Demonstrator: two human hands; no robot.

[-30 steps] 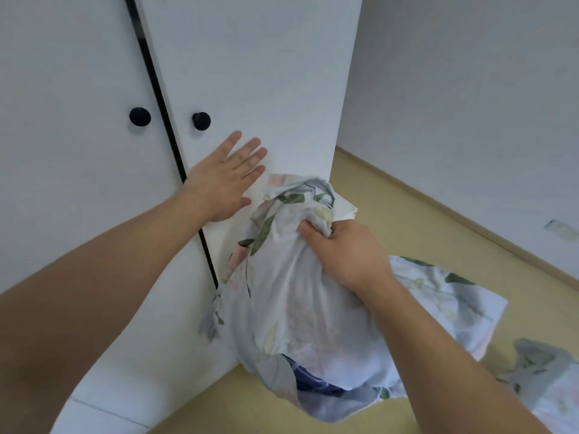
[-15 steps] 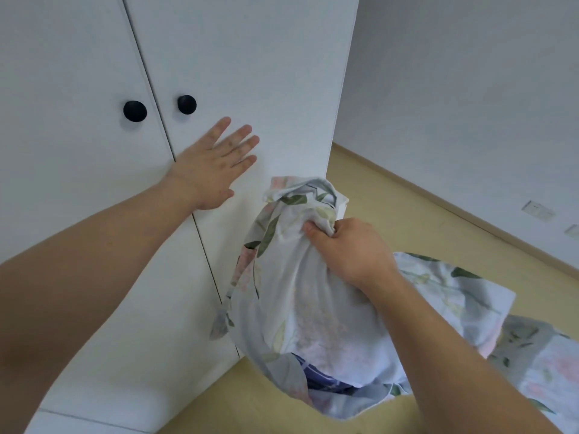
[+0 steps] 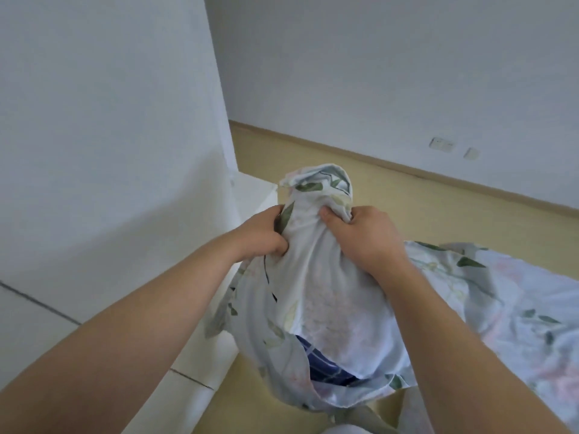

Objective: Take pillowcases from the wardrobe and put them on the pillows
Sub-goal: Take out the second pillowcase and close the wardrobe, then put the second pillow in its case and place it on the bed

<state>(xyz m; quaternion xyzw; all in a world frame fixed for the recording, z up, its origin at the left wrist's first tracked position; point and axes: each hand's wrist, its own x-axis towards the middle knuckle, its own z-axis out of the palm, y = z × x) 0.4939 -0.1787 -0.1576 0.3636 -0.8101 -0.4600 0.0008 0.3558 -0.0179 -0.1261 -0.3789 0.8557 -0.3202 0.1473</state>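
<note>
Left hand (image 3: 264, 233), right hand (image 3: 365, 236), both fisted.

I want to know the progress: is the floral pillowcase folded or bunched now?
Bunched: left hand and right hand both gather the floral pillowcase near its top, and it hangs crumpled.

Both hands (image 3: 313, 236) gripping bunched floral pillowcases (image 3: 326, 292), beside wardrobe (image 3: 109, 136)

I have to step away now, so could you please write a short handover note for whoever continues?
Left hand: shut on the floral pillowcase.
Right hand: shut on the same bundle, just below its bunched top.
A dark blue checked cloth shows at the bundle's lower opening.
The wardrobe stands to the left.
More floral bedding lies to the right.
Done: pillowcase in hand.
Left: fit it on a pillow; none is in view.
</note>
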